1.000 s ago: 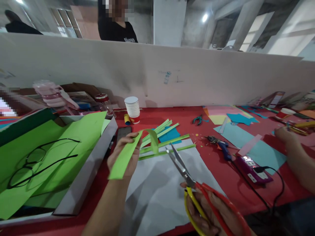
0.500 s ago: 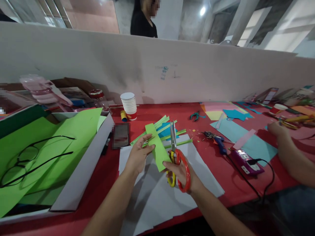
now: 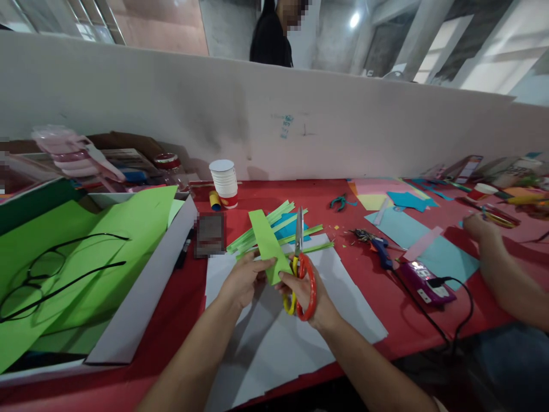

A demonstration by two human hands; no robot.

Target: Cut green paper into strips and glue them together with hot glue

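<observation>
A strip of bright green paper [image 3: 265,236] is pinched in my left hand [image 3: 241,281] near its lower end. My right hand [image 3: 313,294] holds scissors [image 3: 307,286] with one red and one yellow handle, blades pointing up and away. The thumb of that hand also presses the strip's lower right corner. Beyond my hands, narrow green paper strips [image 3: 246,240] lie over a piece of blue paper [image 3: 288,225]. White sheets [image 3: 274,349] are spread beneath my hands on the red table.
A white box [image 3: 141,297] with green paper and eyeglasses [image 3: 47,263] stands left. Behind are a phone [image 3: 210,234] and paper cups [image 3: 225,182]. Right are pliers [image 3: 338,201], a glue gun [image 3: 381,252], a purple power strip [image 3: 429,285] and another person's hand [image 3: 482,232].
My left hand has shifted down along the green strip, closer to its lower end. My right hand and the scissors have moved slightly left. The person behind the partition has moved right.
</observation>
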